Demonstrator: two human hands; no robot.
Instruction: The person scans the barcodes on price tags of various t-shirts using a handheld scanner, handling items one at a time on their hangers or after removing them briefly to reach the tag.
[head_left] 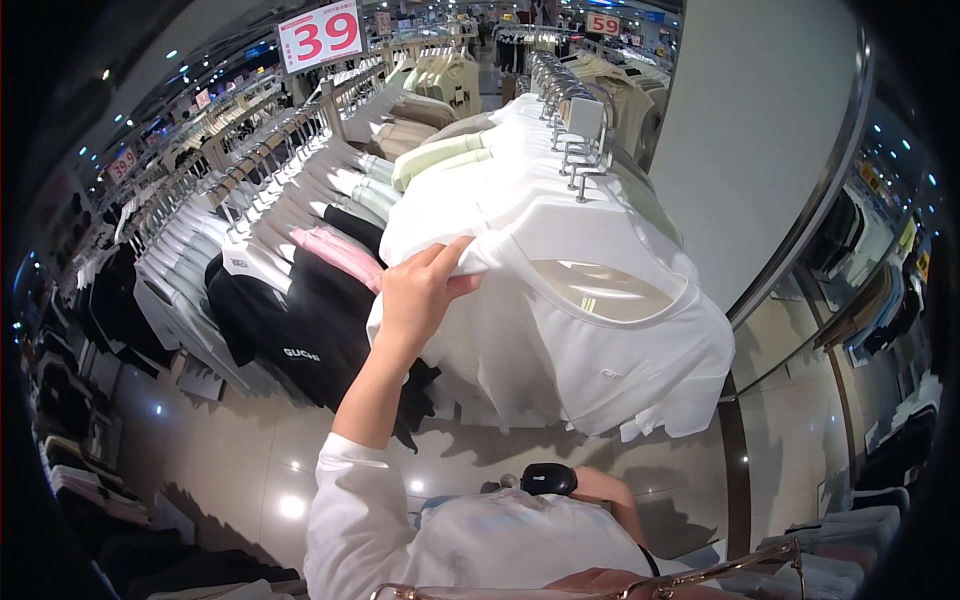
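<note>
One white T-shirt hangs at the clothes rail's near end, spreading rightward from the left hand, which pinches its shoulder; its long axis runs downward. The right forearm, farther off, ends behind one black rounded object, so that hand's grip I cannot tell. One pink garment hangs left of the left hand

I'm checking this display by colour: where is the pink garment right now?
In the head view, the pink garment hangs left of centre, between black garments, just left of the left hand pinching a white T-shirt.
</note>
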